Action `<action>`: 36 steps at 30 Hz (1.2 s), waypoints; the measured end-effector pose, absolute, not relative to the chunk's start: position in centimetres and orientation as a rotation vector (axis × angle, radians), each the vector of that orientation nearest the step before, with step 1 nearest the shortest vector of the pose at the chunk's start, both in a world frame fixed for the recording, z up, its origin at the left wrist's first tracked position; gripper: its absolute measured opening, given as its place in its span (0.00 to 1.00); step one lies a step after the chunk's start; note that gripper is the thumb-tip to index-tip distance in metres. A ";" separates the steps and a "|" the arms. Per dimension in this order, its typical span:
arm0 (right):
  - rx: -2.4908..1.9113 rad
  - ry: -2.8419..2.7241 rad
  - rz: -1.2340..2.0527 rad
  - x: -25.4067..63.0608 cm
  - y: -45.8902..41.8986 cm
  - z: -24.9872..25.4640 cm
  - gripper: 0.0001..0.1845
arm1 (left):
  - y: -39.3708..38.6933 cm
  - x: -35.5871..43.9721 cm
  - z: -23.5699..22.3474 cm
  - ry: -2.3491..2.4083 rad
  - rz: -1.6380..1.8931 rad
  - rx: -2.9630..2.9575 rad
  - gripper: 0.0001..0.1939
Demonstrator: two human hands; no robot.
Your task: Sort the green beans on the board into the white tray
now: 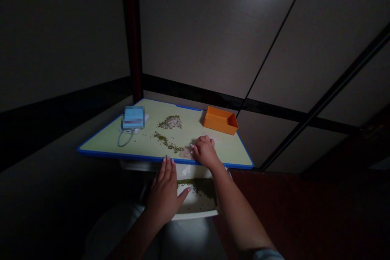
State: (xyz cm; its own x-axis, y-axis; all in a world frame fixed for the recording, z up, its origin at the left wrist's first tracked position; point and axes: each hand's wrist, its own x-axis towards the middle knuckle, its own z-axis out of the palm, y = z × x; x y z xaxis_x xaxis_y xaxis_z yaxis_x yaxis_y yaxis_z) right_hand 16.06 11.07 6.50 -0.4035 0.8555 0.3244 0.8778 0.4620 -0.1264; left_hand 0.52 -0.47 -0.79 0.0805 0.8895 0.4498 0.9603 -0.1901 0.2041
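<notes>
The hands are lying well apart: the left hand [163, 197] is crossing the board's [137, 144] near blue edge above a white tray [195, 215], while the right hand [205, 152] is seemingly curling beside scattered seeds [166, 142], near an orange box [219, 121].

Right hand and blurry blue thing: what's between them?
In the head view, a streak of small green seeds lies on the blue-edged board between the right hand and the blurry blue thing.
</notes>
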 end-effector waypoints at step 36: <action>-1.843 -2.080 -0.310 18.4 13.5 6.5 0.18 | -0.3 0.6 -0.6 -1.975 -0.752 -2.227 0.43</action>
